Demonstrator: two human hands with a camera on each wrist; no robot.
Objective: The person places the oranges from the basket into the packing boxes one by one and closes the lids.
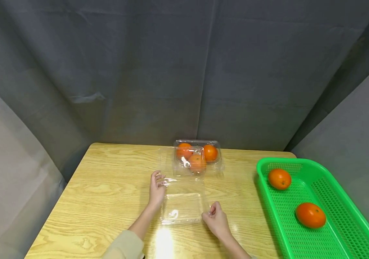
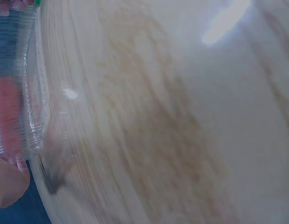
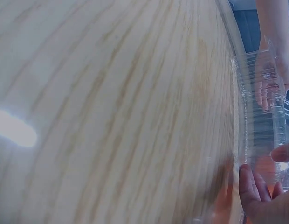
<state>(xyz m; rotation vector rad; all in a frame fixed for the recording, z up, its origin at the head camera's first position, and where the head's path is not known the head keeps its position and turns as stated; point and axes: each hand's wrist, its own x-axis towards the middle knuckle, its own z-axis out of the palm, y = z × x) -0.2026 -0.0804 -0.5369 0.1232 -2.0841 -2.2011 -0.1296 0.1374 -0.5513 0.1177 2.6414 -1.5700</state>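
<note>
Clamshell box (image 1: pixel 182 205), looking light, thin and crushable, is being pinched at its side edges by left hand (image 1: pixel 156 187) and right hand (image 1: pixel 217 219)

Legible text, labels, brands, numbers, signs: none found in any view. The clear plastic clamshell containers (image 1: pixel 184 201), the orange fruits (image 1: pixel 279 178), the green perforated plastic basket (image 1: pixel 340 230) and the light wood-grain table (image 1: pixel 106 187) all show plain surfaces without print or stickers that can be read.
</note>
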